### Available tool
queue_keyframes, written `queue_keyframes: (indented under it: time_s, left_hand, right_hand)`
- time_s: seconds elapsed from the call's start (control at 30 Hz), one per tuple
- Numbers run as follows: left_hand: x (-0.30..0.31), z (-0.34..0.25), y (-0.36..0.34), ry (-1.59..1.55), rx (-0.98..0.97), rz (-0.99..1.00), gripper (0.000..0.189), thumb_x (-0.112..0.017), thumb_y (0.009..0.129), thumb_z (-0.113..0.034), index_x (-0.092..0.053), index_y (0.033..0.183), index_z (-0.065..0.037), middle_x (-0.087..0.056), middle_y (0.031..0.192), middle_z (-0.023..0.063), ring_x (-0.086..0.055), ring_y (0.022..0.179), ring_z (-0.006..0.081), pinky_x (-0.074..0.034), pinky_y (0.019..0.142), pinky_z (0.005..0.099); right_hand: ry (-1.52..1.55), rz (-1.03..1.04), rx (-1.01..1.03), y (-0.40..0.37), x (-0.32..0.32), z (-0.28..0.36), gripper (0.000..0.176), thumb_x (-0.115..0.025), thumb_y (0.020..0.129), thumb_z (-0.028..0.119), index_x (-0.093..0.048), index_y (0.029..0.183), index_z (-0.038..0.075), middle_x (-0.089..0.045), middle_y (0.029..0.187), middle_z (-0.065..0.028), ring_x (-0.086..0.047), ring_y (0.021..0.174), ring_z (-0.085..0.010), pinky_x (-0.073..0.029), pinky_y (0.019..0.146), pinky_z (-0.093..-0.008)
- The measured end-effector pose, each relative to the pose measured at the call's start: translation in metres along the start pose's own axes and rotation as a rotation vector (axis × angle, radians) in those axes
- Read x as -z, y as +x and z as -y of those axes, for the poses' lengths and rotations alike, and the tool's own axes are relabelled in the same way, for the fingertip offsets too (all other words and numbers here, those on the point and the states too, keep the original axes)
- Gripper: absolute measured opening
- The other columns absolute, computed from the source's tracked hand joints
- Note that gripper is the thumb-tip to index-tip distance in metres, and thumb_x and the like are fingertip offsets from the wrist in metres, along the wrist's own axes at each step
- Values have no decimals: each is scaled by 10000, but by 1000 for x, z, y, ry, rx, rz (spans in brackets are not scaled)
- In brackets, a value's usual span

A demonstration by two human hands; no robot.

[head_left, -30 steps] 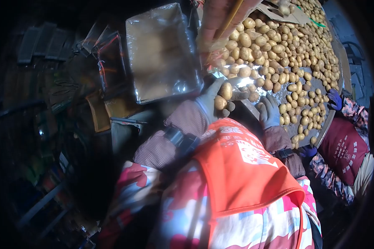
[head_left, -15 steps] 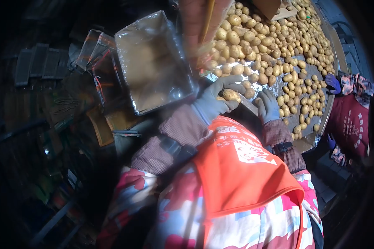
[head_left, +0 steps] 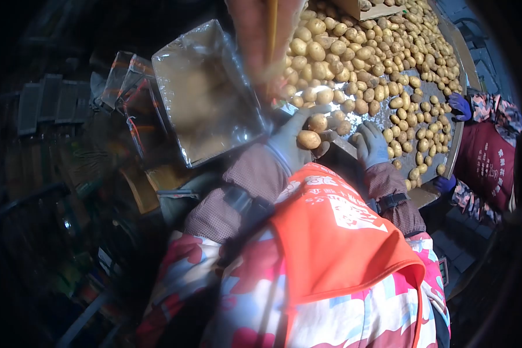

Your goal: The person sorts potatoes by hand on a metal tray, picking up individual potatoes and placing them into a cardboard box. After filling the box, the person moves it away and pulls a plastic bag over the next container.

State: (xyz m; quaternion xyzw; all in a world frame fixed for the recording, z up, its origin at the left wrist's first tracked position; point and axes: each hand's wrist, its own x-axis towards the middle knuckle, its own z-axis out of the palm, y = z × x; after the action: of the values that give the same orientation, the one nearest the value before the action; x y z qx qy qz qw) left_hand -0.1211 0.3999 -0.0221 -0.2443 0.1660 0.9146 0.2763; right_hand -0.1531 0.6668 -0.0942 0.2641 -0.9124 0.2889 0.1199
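Note:
My left hand (head_left: 290,145), in a grey glove, is cupped around potatoes at the near edge of the sorting table. One potato (head_left: 308,139) rests in the palm by the thumb, and another potato (head_left: 318,122) lies against the fingers. My right hand (head_left: 371,146), gloved too, is at the table's edge with its fingers curled in. Anything under those fingers is hidden. Loose potatoes (head_left: 362,106) lie just beyond both hands on the shiny tabletop.
Left of my hands stands a carton (head_left: 211,104) lined with clear plastic. A big heap of potatoes (head_left: 383,46) covers the far table, with cardboard (head_left: 371,10) on it. At right, a co-worker's purple-gloved hand (head_left: 460,107) touches the rim. A blurred post (head_left: 267,40) rises ahead.
My left fingers have loosened and straightened, and the potatoes in that hand have shifted so two now show plainly. My right hand stays nearly in place. The co-worker's lower hand shows more at the table edge.

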Motion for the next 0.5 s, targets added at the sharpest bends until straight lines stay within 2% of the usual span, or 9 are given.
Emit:
queue_keyframes:
  time_s: [0.03, 0.1, 0.17, 0.23, 0.27, 0.37, 0.47, 0.5]
  left_hand:
    - [-3, 3, -1, -145, 33, -15, 362, -580, 1011, -304, -556, 1338, -151, -638, 1248, 59, -668, 1042, 196, -551, 808, 342]
    - [-5, 8, 8, -167, 37, -4, 354, -586, 1010, -280, -552, 1333, -138, -626, 1264, 92, -660, 1081, 237, -566, 846, 390]
    - [-13, 15, 13, -183, 10, -4, 342, -588, 1010, -244, -550, 1327, -122, -609, 1285, 123, -645, 1125, 274, -572, 894, 442]
    - [-23, 24, 12, -197, -52, -24, 326, -586, 1011, -197, -548, 1321, -104, -588, 1309, 153, -623, 1174, 307, -568, 953, 496]
    - [-13, 33, 15, -225, -103, 68, 334, -571, 1005, -100, -520, 1333, -63, -572, 1318, 176, -589, 1226, 339, -540, 1024, 529]
    - [-17, 52, 32, -228, -138, 33, 334, -557, 992, -27, -530, 1325, -48, -564, 1324, 192, -580, 1238, 361, -555, 1008, 515]
    - [-9, 69, 49, -168, -130, -17, 416, -573, 1007, -97, -461, 1387, 28, -516, 1384, 231, -523, 1302, 359, -474, 1116, 479]
    - [-7, 76, 53, -187, -137, -56, 417, -579, 1006, -103, -462, 1383, 33, -515, 1383, 235, -521, 1304, 361, -475, 1115, 477]
  right_hand:
    - [11, 19, -12, 0, 1, 1, 85, -591, 849, 120, -617, 860, 39, -576, 910, -198, -555, 912, -413, -444, 824, -493]
    - [32, 33, -49, -1, 5, 2, 90, -594, 854, 125, -619, 861, 39, -585, 921, -197, -561, 920, -409, -448, 831, -491]
    - [8, 181, -132, -6, 7, -10, 235, -621, 891, 159, -642, 1088, 33, -609, 1161, -214, -560, 1118, -421, -442, 982, -493]
    - [5, 230, -167, -15, 8, -19, 320, -636, 908, 179, -653, 1191, 31, -625, 1274, -219, -562, 1212, -427, -440, 1055, -494]
    - [14, 194, -156, -18, 5, -22, 314, -638, 906, 182, -654, 1181, 31, -628, 1266, -215, -563, 1207, -426, -441, 1051, -493]
    - [56, 139, -140, -22, 2, -31, 288, -635, 904, 197, -652, 1139, 31, -629, 1244, -203, -560, 1201, -422, -439, 1045, -490]
    - [109, 171, -178, -26, 2, -38, 297, -628, 902, 219, -646, 1137, 37, -619, 1254, -199, -556, 1203, -404, -434, 1040, -483]
    - [117, 143, -181, -30, 2, -38, 304, -628, 902, 222, -644, 1145, 40, -620, 1252, -196, -557, 1200, -402, -433, 1042, -485]
